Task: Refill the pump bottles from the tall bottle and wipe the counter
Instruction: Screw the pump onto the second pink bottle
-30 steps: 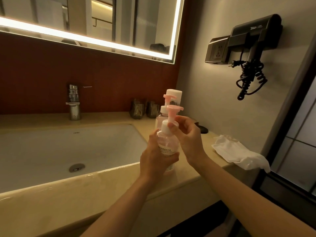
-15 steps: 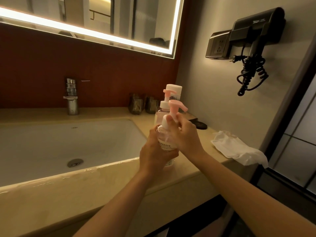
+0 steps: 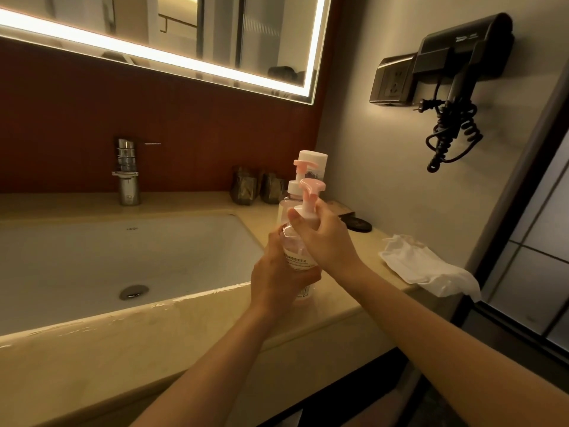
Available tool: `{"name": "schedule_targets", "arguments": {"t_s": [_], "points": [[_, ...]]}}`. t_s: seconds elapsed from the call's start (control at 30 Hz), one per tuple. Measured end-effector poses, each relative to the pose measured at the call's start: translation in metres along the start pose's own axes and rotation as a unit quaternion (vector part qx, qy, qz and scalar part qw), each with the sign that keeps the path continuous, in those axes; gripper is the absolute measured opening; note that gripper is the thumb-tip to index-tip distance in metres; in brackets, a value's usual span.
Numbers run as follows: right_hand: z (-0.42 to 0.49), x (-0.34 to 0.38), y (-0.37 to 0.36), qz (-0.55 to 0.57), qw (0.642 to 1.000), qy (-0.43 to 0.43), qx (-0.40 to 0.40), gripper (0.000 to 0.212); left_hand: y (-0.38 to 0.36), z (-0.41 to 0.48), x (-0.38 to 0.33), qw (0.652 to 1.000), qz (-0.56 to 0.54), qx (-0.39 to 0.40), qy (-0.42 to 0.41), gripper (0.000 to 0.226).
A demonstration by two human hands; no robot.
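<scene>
At the front edge of the counter [image 3: 184, 334], a person's left hand [image 3: 277, 272] grips the near pump bottle [image 3: 300, 261] while the right hand [image 3: 328, 241] pinches its pump collar [image 3: 304, 208]; a slipped twist could tip it and slop soap. It appears to hold pale liquid, level unclear; the second pump bottle [image 3: 292, 191] and tall bottle [image 3: 318, 158] stand behind.

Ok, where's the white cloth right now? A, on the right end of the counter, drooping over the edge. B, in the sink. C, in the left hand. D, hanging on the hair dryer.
A: the white cloth lies on the right end of the counter, with one corner drooping over the front edge.
</scene>
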State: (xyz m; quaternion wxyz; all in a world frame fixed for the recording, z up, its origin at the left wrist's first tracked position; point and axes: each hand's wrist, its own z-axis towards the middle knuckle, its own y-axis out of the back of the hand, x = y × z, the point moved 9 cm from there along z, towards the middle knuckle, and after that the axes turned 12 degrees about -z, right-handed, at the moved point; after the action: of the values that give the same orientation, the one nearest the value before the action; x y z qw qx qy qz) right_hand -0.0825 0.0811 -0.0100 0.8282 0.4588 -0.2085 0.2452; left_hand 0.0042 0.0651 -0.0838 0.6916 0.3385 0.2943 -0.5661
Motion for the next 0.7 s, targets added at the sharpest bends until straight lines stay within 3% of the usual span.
{"name": "schedule_targets", "arguments": {"t_s": [0.1, 0.3, 0.47, 0.7], "points": [[0.000, 0.004, 0.006, -0.008, 1.000, 0.001, -0.005, 0.061, 0.000, 0.000, 0.000, 1.000, -0.008, 0.004, 0.006, 0.085], [0.016, 0.003, -0.007, 0.066, 0.992, -0.043, 0.094, 0.062, -0.002, 0.000, 0.002, 1.000, -0.016, 0.013, 0.014, 0.083], [0.006, 0.000, -0.003, 0.033, 0.998, -0.052, 0.005, 0.062, -0.001, -0.001, 0.001, 0.999, -0.027, 0.016, 0.009, 0.084], [0.000, -0.012, -0.004, -0.006, 0.997, -0.063, 0.031, 0.092, -0.002, -0.001, -0.002, 1.000, -0.014, 0.017, 0.002, 0.084]]}}
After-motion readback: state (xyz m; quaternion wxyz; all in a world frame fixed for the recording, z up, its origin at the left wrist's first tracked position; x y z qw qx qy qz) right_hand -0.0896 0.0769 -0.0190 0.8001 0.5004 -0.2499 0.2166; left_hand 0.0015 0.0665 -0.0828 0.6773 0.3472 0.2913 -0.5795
